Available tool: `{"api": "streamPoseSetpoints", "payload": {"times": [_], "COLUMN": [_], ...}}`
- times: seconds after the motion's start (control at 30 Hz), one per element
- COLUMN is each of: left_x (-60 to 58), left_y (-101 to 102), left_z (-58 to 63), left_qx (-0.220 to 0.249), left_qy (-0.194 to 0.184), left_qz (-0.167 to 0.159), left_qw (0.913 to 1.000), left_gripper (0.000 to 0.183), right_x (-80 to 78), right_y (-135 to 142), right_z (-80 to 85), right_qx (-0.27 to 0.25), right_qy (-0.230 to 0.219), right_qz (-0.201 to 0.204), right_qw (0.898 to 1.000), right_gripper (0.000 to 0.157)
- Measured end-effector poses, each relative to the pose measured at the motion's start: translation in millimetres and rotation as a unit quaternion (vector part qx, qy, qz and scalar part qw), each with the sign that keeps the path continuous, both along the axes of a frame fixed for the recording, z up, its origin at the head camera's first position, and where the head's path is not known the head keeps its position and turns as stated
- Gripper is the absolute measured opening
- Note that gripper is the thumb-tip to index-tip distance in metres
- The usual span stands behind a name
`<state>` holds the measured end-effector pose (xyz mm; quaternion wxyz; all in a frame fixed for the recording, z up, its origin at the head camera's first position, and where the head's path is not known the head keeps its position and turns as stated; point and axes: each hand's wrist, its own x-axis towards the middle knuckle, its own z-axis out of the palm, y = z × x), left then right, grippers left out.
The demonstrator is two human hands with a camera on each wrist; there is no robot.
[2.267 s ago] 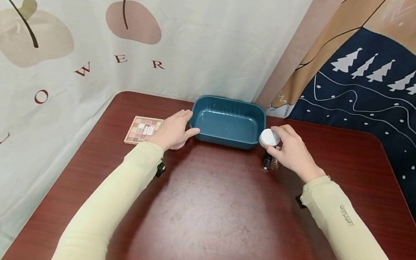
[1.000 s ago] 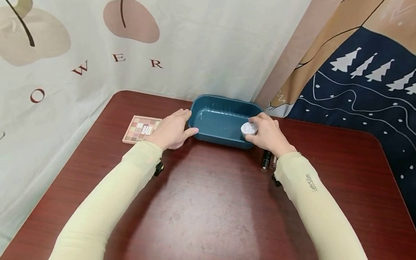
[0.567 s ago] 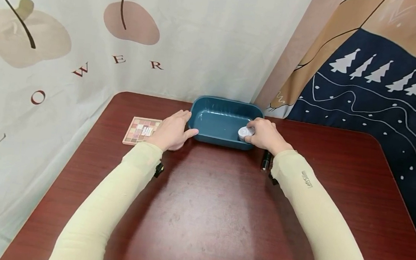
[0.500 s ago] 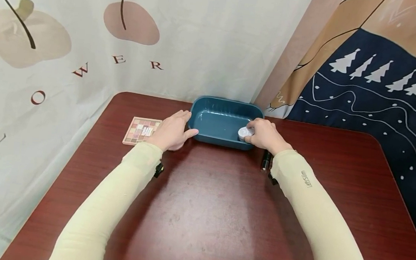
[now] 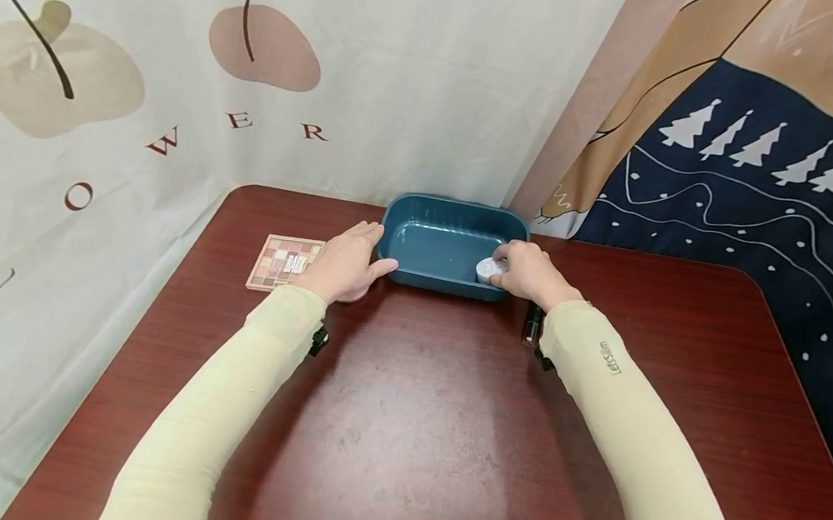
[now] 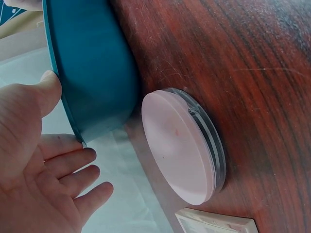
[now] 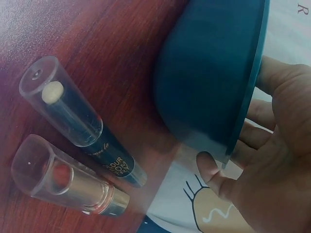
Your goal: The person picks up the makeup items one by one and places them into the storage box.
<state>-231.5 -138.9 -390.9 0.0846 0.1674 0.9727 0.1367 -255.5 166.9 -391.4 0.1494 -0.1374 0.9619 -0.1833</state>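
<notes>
Two pale sleeves come in first, left one (image 5: pixel 213 416) and right one (image 5: pixel 633 432), with bare reddish-brown worktop (image 5: pixel 385 424) stretching between them. Just on the near side of the right hand (image 5: pixel 528 271) there's a black tube (image 5: pixel 533 323) with a clear cap. Right wrist cam also shows a pinkish-gold tube (image 7: pixel 73 179) lying next to it, but from the head view the right sleeve now blocks that one, while 2.3 s ago both were showing.

Below the left hand (image 5: pixel 344 261) sits a round pink compact (image 6: pixel 177 145), mostly covered by that hand from up top. Out to the left of the same hand is a makeup palette (image 5: pixel 276 265), its right edge tucked behind the fingers.

Left hand's got its fingers relaxed, thumb and index at the rim of the blue tub (image 5: pixel 437 282), pretty much where it was before. Right hand is pinching a white round container (image 5: pixel 489 270), and that's the big change: it was outside the tub over the tubes, now it's inside at the right end, left of that hand's fingertips. Can't tell if it's touching the bottom.

Beyond both hands, a white printed curtain (image 5: pixel 418 84) hangs behind, with a navy tree-print cloth (image 5: pixel 755 184) off to the right.
</notes>
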Motion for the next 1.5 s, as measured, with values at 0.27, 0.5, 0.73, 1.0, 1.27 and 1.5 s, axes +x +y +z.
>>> {"api": "streamPoseSetpoints", "payload": {"times": [0.27, 0.5, 0.73, 1.0, 1.27, 1.5], "left_x": [0.3, 0.8, -0.3, 0.1, -2.0, -2.0], "left_y": [1.3, 0.9, 0.2, 1.1, 2.0, 0.7], "left_z": [-0.1, 0.9, -0.1, 0.4, 0.0, -1.0], "left_qx": [0.005, 0.007, 0.002, -0.002, -0.004, -0.001], "left_qy": [0.002, 0.006, 0.007, 0.009, 0.003, 0.002], "left_qz": [0.0, -0.001, -0.003, -0.005, -0.005, -0.002], "left_qw": [1.0, 1.0, 1.0, 0.9999, 1.0, 1.0], "left_gripper": [0.075, 0.075, 0.074, 0.075, 0.075, 0.075], "right_x": [1.2, 3.1, 10.0, 18.7, 25.8, 33.9], "right_y": [2.1, 4.0, 10.4, 21.1, 33.3, 42.7], "right_z": [-0.3, -0.4, 4.2, 11.2, 14.7, 12.5], "right_qx": [0.018, 0.011, -0.006, -0.026, -0.058, -0.063], "right_qy": [0.027, 0.029, 0.046, 0.07, 0.121, 0.136], "right_qz": [0.036, 0.034, 0.044, 0.052, 0.061, 0.052], "right_qw": [0.999, 0.999, 0.998, 0.996, 0.989, 0.987], "right_gripper": [0.035, 0.032, 0.033, 0.033, 0.029, 0.033]}}
